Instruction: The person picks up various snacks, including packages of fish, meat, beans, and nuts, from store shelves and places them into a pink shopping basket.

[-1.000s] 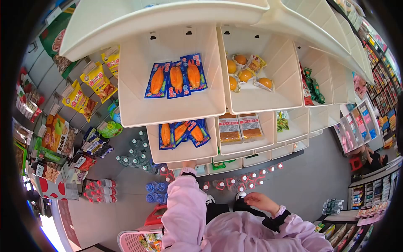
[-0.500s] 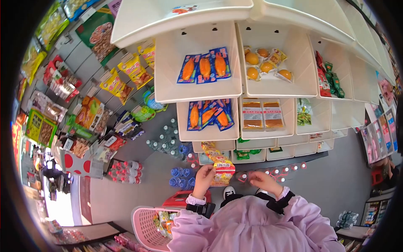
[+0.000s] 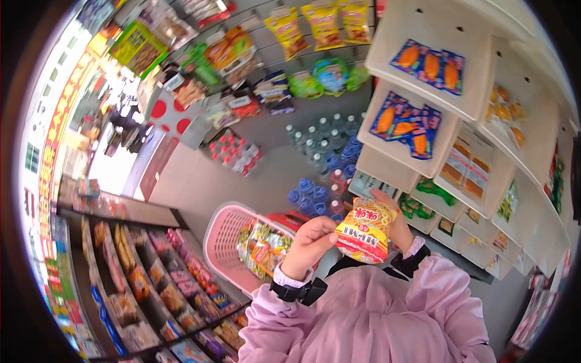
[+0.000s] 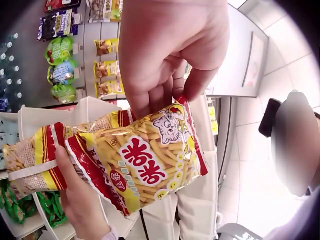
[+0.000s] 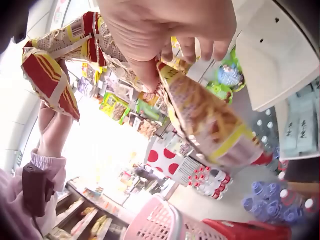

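A strip of joined snack-stick bags (image 4: 145, 155), yellow and red with a cartoon cat on the front one, stretches between both hands. My left hand (image 3: 310, 243) pinches the front bag (image 3: 366, 233) by its top corner, as the left wrist view shows. My right hand (image 3: 396, 227) grips the strip further along, its thumb (image 4: 70, 170) lying over the seam between two bags. In the right wrist view another bag (image 5: 210, 120) hangs down from the right hand, and the left hand (image 5: 52, 125) is partly hidden behind the strip.
A pink basket (image 3: 221, 242) holding packaged snacks stands on the floor beside my left arm. White bins (image 3: 417, 36) of snacks rise at the right. Bottles (image 3: 324, 139) stand in groups on the floor, and a snack rack (image 3: 151, 272) lines the lower left.
The left hand came back from the low bins with the snack strip, and the right hand rose to grip it too. The view has turned left toward the basket.
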Action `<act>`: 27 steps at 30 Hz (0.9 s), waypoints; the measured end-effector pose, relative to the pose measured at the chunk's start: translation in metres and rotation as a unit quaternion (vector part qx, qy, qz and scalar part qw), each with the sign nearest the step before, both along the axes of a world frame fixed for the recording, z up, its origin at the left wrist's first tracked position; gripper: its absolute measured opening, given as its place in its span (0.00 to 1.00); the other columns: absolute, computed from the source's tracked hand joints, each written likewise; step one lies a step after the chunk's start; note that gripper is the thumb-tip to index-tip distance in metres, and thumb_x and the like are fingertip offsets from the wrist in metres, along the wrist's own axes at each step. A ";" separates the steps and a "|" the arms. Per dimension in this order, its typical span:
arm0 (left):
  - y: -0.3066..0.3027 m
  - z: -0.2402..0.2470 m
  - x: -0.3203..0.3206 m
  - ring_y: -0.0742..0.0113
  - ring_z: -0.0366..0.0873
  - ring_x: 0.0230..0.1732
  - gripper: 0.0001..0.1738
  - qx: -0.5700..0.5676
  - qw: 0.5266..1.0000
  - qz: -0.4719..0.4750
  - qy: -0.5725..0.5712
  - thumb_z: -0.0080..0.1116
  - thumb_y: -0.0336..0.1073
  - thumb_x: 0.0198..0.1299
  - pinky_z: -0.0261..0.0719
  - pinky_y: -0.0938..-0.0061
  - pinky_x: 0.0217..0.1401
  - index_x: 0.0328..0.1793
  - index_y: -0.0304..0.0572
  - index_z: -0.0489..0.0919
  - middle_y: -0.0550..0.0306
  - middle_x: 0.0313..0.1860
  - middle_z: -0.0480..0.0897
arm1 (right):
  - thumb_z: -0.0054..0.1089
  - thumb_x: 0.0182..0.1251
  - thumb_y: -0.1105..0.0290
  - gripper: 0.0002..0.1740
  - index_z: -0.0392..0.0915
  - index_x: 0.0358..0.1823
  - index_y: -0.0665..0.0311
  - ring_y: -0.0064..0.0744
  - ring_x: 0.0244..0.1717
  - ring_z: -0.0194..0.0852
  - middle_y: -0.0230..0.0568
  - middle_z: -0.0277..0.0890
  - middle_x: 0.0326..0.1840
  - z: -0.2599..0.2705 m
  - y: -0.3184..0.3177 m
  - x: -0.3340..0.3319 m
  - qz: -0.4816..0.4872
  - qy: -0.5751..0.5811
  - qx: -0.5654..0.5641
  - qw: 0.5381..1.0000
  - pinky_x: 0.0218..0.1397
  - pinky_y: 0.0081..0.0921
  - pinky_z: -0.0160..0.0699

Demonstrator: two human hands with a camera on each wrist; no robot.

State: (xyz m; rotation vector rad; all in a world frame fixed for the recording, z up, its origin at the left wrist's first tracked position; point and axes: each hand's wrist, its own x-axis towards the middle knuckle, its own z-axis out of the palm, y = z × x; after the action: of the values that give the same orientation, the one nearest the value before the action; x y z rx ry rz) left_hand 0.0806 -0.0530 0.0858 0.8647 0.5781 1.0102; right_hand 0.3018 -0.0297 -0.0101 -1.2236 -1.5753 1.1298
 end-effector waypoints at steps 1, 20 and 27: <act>-0.009 0.000 -0.013 0.77 0.72 0.38 0.06 -0.005 1.000 0.022 0.003 0.51 0.28 0.56 0.68 0.82 0.44 0.39 0.34 0.71 0.59 0.36 0.77 | 0.63 0.41 0.76 0.36 0.62 0.57 0.68 0.38 0.59 0.59 0.47 0.62 0.58 -0.005 -0.001 -0.012 0.042 0.097 -0.053 0.993 0.61 0.27 0.56; -0.118 -0.172 -0.245 0.57 0.64 0.60 0.21 -0.252 0.824 0.493 -0.119 0.33 0.37 0.64 0.60 0.61 0.63 0.59 0.31 0.61 0.46 0.59 0.66 | 0.54 0.50 0.68 0.17 0.73 0.40 0.71 0.28 0.32 0.72 0.41 0.75 0.30 -0.071 -0.011 -0.297 0.327 0.088 -0.407 0.849 0.37 0.26 0.69; -0.089 -0.246 -0.285 0.56 0.68 0.54 0.17 -0.348 0.753 0.550 -0.102 0.33 0.34 0.64 0.65 0.61 0.59 0.53 0.29 0.65 0.46 0.53 0.71 | 0.54 0.49 0.67 0.29 0.62 0.54 0.71 0.46 0.44 0.70 0.54 0.71 0.42 -0.097 -0.003 -0.291 0.343 -0.084 -0.132 0.926 0.48 0.32 0.68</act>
State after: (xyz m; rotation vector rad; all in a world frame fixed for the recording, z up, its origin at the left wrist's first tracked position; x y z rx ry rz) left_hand -0.2042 -0.1423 -0.1599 -0.3801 1.2240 1.7315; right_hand 0.0113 -0.0323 -0.1068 -0.9630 -2.1212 1.7588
